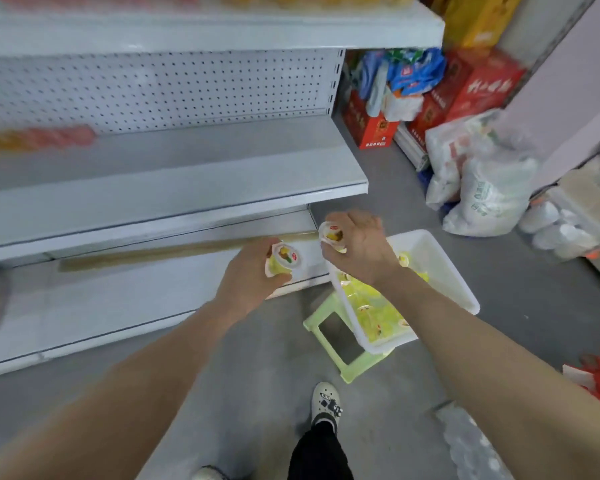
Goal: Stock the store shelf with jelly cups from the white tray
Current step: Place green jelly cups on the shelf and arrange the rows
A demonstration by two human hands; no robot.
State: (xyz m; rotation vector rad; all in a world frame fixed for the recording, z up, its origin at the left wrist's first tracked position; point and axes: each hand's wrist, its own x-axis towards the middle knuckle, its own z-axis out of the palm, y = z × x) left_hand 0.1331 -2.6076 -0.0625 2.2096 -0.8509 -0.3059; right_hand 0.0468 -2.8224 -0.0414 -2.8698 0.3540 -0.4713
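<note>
A shop: white pegboard shelving (174, 181), stacked red cartons (465, 95).

Forearms bare, no sleeves seen. Black trouser leg (321, 452) worn. White clog (326, 403) with dark charms and black sock seen on foot.

Head view, looking down, close over hands (305, 261).
</note>
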